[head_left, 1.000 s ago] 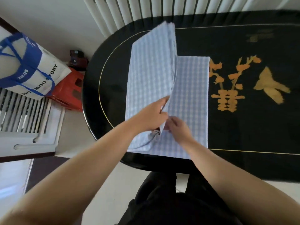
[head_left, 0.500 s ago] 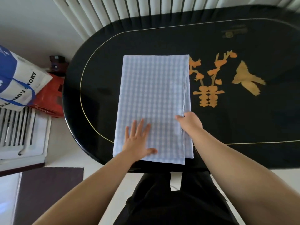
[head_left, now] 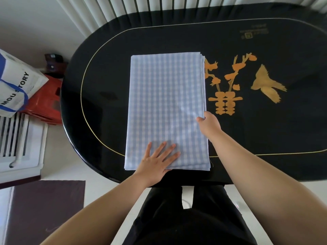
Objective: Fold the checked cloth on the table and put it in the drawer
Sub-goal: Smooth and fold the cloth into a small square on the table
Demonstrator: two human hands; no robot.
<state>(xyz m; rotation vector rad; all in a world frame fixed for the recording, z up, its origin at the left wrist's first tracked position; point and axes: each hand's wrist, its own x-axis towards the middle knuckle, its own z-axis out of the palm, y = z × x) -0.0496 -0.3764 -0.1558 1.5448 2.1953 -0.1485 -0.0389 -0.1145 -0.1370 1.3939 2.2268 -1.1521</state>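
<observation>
A pale blue checked cloth, folded into a long rectangle, lay near the left end of the glossy black oval table. The left hand pressed flat, fingers spread, on its near edge. The right hand pinched the stacked right edge.

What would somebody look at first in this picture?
Probably the checked cloth, folded into a tall rectangle in the middle of the shiny black table. The left hand lies flat on its near end; the right hand grips its right edge, beside the table's golden bird.
</observation>
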